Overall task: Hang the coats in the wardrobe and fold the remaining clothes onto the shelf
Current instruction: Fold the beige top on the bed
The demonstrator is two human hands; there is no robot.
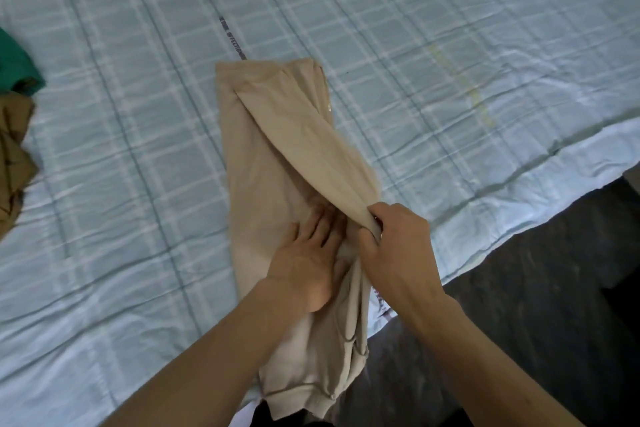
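Here is the beige garment [263, 156], laid lengthwise down the middle of the bed [450, 45], its near end spilling over the bed's edge toward the person. The bed carries a pale blue checked cover, and that is the only surface holding anything in view.

Left hand [308, 260] is flat on the cloth, fingers straight and spread, pressing the lower part of the garment down against the mattress. Nothing is curled there, just an open palm pinning fabric.

Right hand [391, 243] has a proper grip: fingers and thumb bunched round a gathered fold of the same beige cloth, holding it up off the bed so that a long flap runs taut from the fist up to the garment's far end. The two hands sit just beside each other, nearly touching.

Over at the left edge of the bed lie two more pieces, well apart from the action: a green garment [17, 66] and, touching it on the near side, a crumpled brown garment [15, 156].

Dark floor [536, 288] shows beyond the bed's right edge.
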